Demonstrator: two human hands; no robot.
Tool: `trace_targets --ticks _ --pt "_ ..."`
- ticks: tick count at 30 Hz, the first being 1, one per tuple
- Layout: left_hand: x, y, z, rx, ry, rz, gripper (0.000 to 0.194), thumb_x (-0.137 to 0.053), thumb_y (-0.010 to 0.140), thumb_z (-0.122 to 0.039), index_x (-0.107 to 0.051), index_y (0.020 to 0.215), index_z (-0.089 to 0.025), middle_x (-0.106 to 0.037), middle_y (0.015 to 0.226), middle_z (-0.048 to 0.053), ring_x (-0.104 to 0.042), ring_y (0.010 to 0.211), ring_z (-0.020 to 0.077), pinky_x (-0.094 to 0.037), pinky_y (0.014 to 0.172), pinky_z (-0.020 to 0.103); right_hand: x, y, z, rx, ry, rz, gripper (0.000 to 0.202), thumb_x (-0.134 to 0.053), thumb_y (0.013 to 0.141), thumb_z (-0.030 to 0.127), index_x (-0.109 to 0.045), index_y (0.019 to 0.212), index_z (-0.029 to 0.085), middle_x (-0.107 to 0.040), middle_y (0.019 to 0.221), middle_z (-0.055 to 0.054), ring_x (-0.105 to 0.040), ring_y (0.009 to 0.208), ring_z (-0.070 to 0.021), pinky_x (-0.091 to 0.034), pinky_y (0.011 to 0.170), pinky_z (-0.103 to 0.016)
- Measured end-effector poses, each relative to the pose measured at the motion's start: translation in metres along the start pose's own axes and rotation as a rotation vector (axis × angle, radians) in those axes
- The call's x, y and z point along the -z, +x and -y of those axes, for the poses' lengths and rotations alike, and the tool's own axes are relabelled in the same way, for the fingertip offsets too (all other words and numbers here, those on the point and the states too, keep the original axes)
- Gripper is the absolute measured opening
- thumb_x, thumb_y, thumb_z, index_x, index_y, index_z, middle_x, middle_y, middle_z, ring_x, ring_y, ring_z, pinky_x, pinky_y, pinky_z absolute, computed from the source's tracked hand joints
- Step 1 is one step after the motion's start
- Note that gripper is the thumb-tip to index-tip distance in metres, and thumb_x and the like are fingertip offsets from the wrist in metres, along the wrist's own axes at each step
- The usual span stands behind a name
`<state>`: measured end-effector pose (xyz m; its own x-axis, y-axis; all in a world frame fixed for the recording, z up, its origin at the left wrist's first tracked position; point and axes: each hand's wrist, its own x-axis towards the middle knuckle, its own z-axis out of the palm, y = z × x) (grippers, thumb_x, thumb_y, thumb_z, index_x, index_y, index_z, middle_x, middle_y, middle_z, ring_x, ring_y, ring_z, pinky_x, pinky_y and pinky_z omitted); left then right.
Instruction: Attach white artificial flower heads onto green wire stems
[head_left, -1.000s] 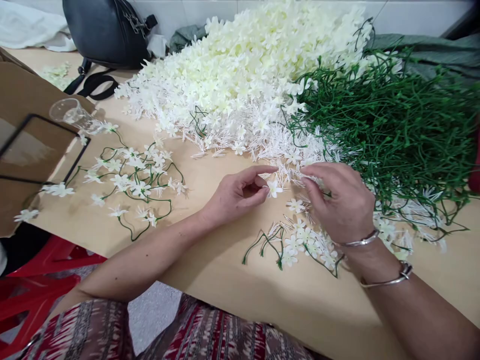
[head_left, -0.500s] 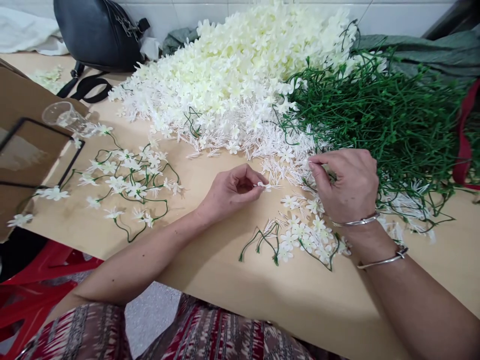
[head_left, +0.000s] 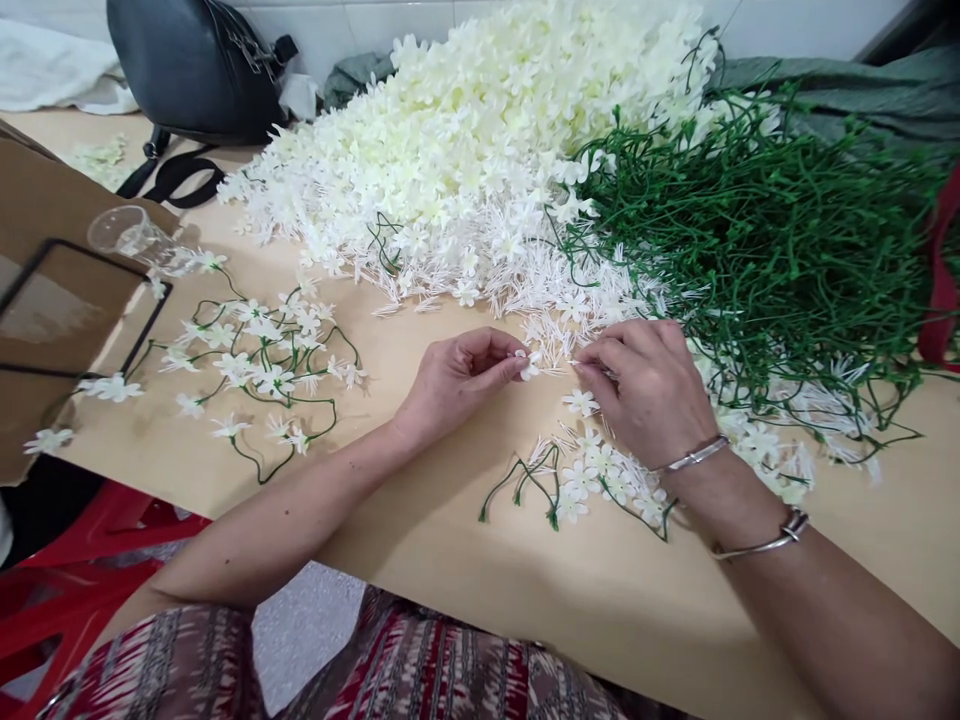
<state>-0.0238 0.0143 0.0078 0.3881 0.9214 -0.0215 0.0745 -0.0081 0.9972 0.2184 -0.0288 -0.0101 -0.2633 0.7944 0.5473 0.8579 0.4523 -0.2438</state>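
My left hand (head_left: 471,378) pinches a small white artificial flower (head_left: 529,364) between thumb and fingertips, low over the table. A short gap to its right, my right hand (head_left: 651,385) has its thumb and forefinger pressed together; a tiny white tip shows there, too small to make out. Loose white stamens (head_left: 551,338) lie just beyond both hands. Below the right hand sits a small group of white flowers (head_left: 600,465), with a few bare green stems (head_left: 556,490) beside it. Assembled flower sprigs (head_left: 259,345) are spread to the left of my left hand.
At the back rises a large heap of cream-white petals (head_left: 517,120), next to a dense pile of green stems (head_left: 765,230). A black bag (head_left: 199,75), a clear plastic cup (head_left: 142,240) and a cardboard box (head_left: 45,300) stand at the left. A red strap (head_left: 941,270) hangs at right.
My right hand has moved left and slightly down, from the edge of the stem pile toward the flower in my left hand. The left hand stays almost in place.
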Motion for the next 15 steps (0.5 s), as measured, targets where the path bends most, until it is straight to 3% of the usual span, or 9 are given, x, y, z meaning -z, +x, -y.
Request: trace_targets --ticks 5,10,15 --pt "0.001 0.003 0.001 -0.004 -0.032 -0.016 0.038 -0.094 0.085 -0.050 -0.077 0.094 -0.018 -0.078 0.088 0.003 -0.066 0.075 0.0101 -0.052 0.070 0.022 0.002 0.000 0.000 -0.013 0.057 -0.045 0.017 -0.065 0.105 0.018 -0.074 0.091 0.024 -0.080 0.100 -0.010 -0.071 0.100 -0.0312 -0.056 0.090 -0.051" --pt "0.003 0.003 0.002 0.000 -0.018 -0.010 0.047 -0.098 0.080 -0.058 -0.072 0.085 -0.018 -0.071 0.079 0.000 -0.056 0.067 0.0083 -0.046 0.062 0.022 0.008 0.002 0.007 -0.118 0.128 -0.130 0.015 -0.066 0.106 0.023 -0.070 0.091 0.026 -0.085 0.100 -0.007 -0.079 0.097 -0.0309 -0.058 0.089 -0.051" --pt "0.002 0.002 0.000 -0.077 0.007 0.003 0.050 -0.096 0.080 -0.063 -0.072 0.085 -0.019 -0.072 0.085 0.002 -0.058 0.074 0.0112 -0.049 0.067 0.024 0.013 0.006 0.012 -0.191 0.240 -0.142 0.017 -0.067 0.103 0.023 -0.068 0.088 0.030 -0.084 0.093 -0.004 -0.082 0.089 -0.0291 -0.063 0.083 -0.050"
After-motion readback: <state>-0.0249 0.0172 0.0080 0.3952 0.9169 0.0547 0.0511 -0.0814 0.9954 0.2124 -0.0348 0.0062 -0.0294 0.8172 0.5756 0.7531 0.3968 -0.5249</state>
